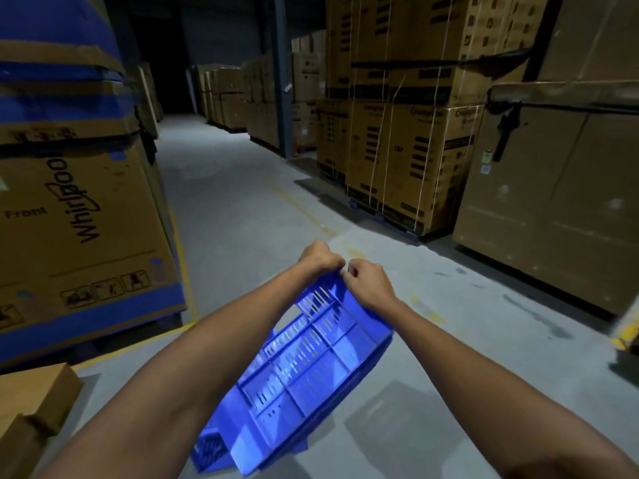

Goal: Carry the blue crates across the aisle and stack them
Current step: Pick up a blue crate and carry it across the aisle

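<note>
both hands are gripping one blue crate (304,375) by its top edge, the left hand (320,259) and the right hand (368,283) side by side with fingers curled tight over the rim. the crate is hanging tilted below the forearms, its slotted wall facing up, above a grey concrete floor (242,209) that is running away as an aisle into a dim warehouse. faded yellow lines (188,271) are marking the floor edges. a big cardboard carton (79,216) with blue trim is standing on the left. strapped stacks of brown boxes (408,133) are sitting on pallets along the right. a dark steel column (281,74) is rising behind them.
</note>
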`<state>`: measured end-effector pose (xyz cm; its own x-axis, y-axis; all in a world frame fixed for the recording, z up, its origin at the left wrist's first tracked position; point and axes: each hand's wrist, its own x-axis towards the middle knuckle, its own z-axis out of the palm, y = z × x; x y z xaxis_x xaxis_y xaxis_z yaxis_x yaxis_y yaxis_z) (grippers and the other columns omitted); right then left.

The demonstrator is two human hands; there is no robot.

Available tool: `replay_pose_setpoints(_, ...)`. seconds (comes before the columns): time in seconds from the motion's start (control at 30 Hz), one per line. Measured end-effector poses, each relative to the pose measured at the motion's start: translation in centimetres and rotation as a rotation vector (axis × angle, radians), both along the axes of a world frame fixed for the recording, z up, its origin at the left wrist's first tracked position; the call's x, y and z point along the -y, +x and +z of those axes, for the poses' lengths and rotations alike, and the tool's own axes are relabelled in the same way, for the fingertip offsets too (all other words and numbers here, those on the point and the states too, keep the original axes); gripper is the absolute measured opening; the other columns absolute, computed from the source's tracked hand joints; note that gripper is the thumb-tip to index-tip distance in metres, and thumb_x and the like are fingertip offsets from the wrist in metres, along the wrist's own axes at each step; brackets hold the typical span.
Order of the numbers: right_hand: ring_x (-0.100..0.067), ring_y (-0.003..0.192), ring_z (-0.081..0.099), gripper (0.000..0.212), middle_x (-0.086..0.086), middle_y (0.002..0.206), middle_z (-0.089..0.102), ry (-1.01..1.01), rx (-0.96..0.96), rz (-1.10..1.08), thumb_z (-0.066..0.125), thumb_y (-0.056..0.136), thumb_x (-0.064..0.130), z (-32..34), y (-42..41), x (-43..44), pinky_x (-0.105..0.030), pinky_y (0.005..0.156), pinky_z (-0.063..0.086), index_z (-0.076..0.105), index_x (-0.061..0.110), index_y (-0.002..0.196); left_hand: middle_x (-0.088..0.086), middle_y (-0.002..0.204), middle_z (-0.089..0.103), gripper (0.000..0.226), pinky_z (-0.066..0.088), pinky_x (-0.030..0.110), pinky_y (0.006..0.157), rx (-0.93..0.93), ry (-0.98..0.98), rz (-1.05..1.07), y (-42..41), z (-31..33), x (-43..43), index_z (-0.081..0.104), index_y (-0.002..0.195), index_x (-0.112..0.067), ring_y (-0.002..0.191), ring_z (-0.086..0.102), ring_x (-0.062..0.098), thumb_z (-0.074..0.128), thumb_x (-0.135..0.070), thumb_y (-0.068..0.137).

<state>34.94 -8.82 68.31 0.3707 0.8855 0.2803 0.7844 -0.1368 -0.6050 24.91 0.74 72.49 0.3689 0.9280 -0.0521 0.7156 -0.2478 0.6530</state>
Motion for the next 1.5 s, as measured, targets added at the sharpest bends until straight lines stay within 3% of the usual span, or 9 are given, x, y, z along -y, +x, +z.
replay_pose_setpoints(0.17,-0.020,0.064,0.053,0.021,-0.003,0.071,0.062,0.060,-0.514,0.085,0.049,0.076,0.024,0.7,8.0,0.6,-0.031,0.057,0.045,0.063,0.010,0.073,0.005,0.078,0.065,0.023,0.045,0.030,0.063,0.033,0.132,-0.034,6.2,0.5,-0.2,0.060,0.075,-0.015,0.076,0.062,0.025,0.070,-0.036,0.070)
replay_pose_setpoints(0.47,-0.026,0.133,0.038,0.062,-0.005,0.146,0.042,-0.058,-0.118,0.138,0.053,0.093,0.053,-2.2,21.2,-1.3,-0.040,0.109,0.030,0.039,0.021,0.145,-0.001,0.054,0.062,0.028,0.044,0.030,0.061,0.271,0.279,-0.111,15.4,3.4,-1.9,0.062,0.057,-0.014,0.057,0.057,0.014,0.055,-0.035,0.073)
replay_pose_setpoints(0.63,-0.023,0.127,0.044,0.081,0.000,0.141,0.047,-0.043,0.084,0.092,0.036,0.082,0.080,-1.5,26.3,-0.1,-0.048,0.104,0.036,0.039,0.026,0.141,-0.010,0.042,0.058,0.023,0.036,0.016,0.051,0.584,0.179,-0.303,17.5,6.1,-3.4,0.057,0.051,-0.013,0.044,0.046,-0.003,0.056,-0.018,0.074)
replay_pose_setpoints(0.77,-0.024,0.088,0.059,0.072,-0.002,0.094,0.065,0.065,0.123,-0.008,0.031,0.080,0.085,0.1,30.5,-0.3,-0.038,0.072,0.046,0.059,0.023,0.102,-0.008,0.042,0.057,0.033,0.037,0.017,0.052,0.657,0.198,-0.295,19.1,7.4,-5.9,0.058,0.052,-0.009,0.043,0.046,-0.002,0.062,-0.008,0.085)
replay_pose_setpoints(0.87,-0.023,0.064,0.055,0.069,0.000,0.062,0.056,0.161,0.202,-0.096,0.029,0.079,0.086,0.0,31.1,-1.1,-0.036,0.055,0.041,0.054,0.022,0.072,-0.007,0.049,0.060,0.030,0.038,0.021,0.057,0.466,0.171,-0.391,20.3,8.7,-7.7,0.067,0.062,-0.004,0.048,0.048,0.001,0.060,-0.007,0.091)
replay_pose_setpoints(1.0,-0.023,0.056,0.054,0.075,0.000,0.054,0.052,0.119,0.328,-0.245,0.029,0.078,0.088,-0.4,31.0,-3.5,-0.035,0.050,0.041,0.049,0.018,0.060,0.017,0.078,0.066,0.032,0.037,0.030,0.062,-0.339,0.357,-0.549,24.1,9.3,-9.3,0.069,0.080,0.001,0.071,0.059,0.024,0.058,-0.026,0.094)
replay_pose_setpoints(1.07,-0.025,0.058,0.056,0.074,-0.003,0.058,0.057,0.073,0.406,-0.282,0.031,0.081,0.084,0.0,30.9,-5.4,-0.032,0.049,0.035,0.053,0.016,0.063,0.024,0.093,0.067,0.038,0.037,0.031,0.066,-0.486,0.424,-0.575,27.2,6.6,-9.2,0.067,0.085,0.000,0.085,0.062,0.035,0.048,-0.031,0.098)
replay_pose_setpoints(1.3,-0.028,0.067,0.060,0.048,-0.006,0.068,0.063,0.027,0.512,-0.190,0.037,0.092,0.057,-0.1,35.3,-13.3,-0.034,0.054,0.034,0.057,0.019,0.071,0.020,0.097,0.069,0.055,0.044,0.039,0.069,-0.328,0.781,-0.396,33.6,-0.5,-14.4,0.066,0.089,-0.009,0.089,0.064,0.038,0.025,-0.043,0.102)
replay_pose_setpoints(1.5,-0.031,0.084,0.062,0.060,-0.006,0.082,0.066,-0.118,0.499,-0.169,0.030,0.081,0.081,0.6,43.4,-16.0,-0.037,0.062,0.040,0.051,0.025,0.088,0.020,0.097,0.070,0.062,0.038,0.038,0.067,-0.244,0.870,-0.418,38.1,2.3,-23.6,0.070,0.093,-0.008,0.091,0.065,0.040,0.024,-0.048,0.102)
